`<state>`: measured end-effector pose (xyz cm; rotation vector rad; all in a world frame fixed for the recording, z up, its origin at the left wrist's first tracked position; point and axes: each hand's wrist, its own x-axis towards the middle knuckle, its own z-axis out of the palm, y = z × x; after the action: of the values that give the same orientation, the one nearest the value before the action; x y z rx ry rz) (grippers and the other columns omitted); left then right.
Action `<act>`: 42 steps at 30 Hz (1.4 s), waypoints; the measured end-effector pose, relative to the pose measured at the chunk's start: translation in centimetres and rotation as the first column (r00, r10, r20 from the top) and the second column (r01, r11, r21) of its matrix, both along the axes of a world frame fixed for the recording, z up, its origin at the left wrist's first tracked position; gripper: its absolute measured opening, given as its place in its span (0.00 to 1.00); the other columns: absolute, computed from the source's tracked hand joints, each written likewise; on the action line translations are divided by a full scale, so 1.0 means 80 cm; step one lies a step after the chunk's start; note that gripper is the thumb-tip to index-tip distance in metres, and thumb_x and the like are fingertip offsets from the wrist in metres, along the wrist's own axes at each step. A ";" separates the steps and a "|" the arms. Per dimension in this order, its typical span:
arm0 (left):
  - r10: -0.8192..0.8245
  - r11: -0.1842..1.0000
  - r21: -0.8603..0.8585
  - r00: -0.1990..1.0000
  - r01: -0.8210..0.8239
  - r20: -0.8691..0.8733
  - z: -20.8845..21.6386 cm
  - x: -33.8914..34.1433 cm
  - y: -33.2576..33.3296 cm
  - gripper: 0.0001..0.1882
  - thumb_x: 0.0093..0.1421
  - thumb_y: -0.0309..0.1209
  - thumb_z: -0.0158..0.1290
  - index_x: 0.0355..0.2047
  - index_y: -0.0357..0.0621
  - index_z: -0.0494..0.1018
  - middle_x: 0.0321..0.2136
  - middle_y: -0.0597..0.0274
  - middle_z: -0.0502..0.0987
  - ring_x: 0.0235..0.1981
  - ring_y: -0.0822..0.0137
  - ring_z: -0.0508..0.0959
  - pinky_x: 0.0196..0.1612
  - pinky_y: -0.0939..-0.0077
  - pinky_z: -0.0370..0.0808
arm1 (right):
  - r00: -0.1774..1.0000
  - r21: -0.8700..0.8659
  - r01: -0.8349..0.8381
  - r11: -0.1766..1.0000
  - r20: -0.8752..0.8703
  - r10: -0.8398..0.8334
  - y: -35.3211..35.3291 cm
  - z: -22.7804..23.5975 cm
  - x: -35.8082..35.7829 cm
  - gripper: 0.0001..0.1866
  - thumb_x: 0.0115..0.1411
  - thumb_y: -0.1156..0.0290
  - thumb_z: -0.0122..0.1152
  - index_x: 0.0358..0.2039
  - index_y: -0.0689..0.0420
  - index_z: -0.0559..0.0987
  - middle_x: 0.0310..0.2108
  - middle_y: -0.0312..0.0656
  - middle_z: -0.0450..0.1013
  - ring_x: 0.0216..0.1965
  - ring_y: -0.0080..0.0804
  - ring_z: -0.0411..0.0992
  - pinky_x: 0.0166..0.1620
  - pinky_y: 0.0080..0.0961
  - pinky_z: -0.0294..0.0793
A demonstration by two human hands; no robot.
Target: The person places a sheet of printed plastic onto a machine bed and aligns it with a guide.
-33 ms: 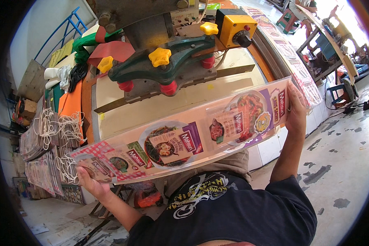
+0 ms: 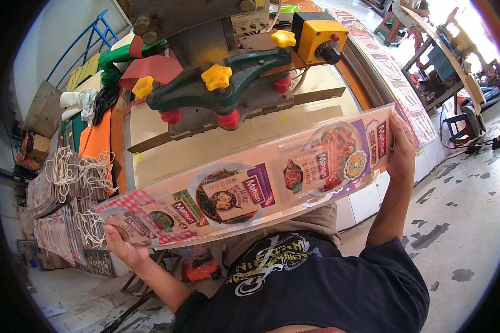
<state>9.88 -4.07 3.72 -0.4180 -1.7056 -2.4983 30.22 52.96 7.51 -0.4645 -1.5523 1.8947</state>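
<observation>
A long printed banner strip [image 2: 283, 161] with food pictures, seemingly under clear plastic, stretches between my two hands, its right end raised higher than its left. My left hand [image 2: 125, 248] grips the lower left end, by a red checked patch. At the other end my right hand [image 2: 401, 147] is closed on the edge. Just beyond the strip stands a press machine with a dark green clamp bar [image 2: 228, 83], yellow star knobs [image 2: 216, 77] and red cylinders [image 2: 228, 120]. A cream board [image 2: 166, 158] lies beneath the press, partly hidden by the strip.
On the left, stacks of printed sheets [image 2: 58, 194] carry white strings [image 2: 93, 169]. A yellow control box [image 2: 321, 41] with a black knob sits on the press. More printed strips [image 2: 391, 77] lie to the far right, near a wooden bench [image 2: 447, 47]. An orange bundle [image 2: 200, 270] is below my strip.
</observation>
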 end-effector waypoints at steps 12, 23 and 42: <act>-0.064 0.995 -0.066 0.991 0.072 0.114 0.014 -0.010 0.030 0.21 0.74 0.39 0.47 0.58 0.36 0.67 0.53 0.58 0.76 0.53 0.66 0.77 0.56 0.65 0.74 | 0.994 0.057 0.103 0.993 0.029 -0.105 -0.007 0.008 -0.003 0.19 0.74 0.58 0.49 0.49 0.62 0.77 0.40 0.40 0.80 0.38 0.18 0.79 0.40 0.16 0.79; -0.028 0.998 -0.052 0.988 0.036 0.151 0.018 -0.012 0.037 0.19 0.73 0.38 0.49 0.55 0.36 0.69 0.50 0.56 0.77 0.52 0.66 0.78 0.56 0.65 0.75 | 0.997 0.089 0.025 0.996 0.077 -0.032 -0.013 0.015 -0.010 0.13 0.72 0.59 0.54 0.42 0.57 0.76 0.35 0.35 0.78 0.35 0.14 0.77 0.38 0.13 0.77; 0.030 0.996 -0.083 0.995 -0.022 0.097 0.032 -0.010 0.078 0.14 0.71 0.34 0.51 0.47 0.33 0.74 0.40 0.60 0.80 0.41 0.72 0.80 0.48 0.75 0.76 | 0.992 0.085 0.100 0.991 0.067 -0.106 0.015 -0.008 -0.006 0.13 0.72 0.62 0.55 0.46 0.60 0.76 0.36 0.37 0.79 0.35 0.17 0.78 0.38 0.15 0.78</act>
<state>9.08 2.14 6.25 -0.2813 -1.8423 -2.4756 29.78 54.18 6.88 -0.5708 -1.6131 1.7469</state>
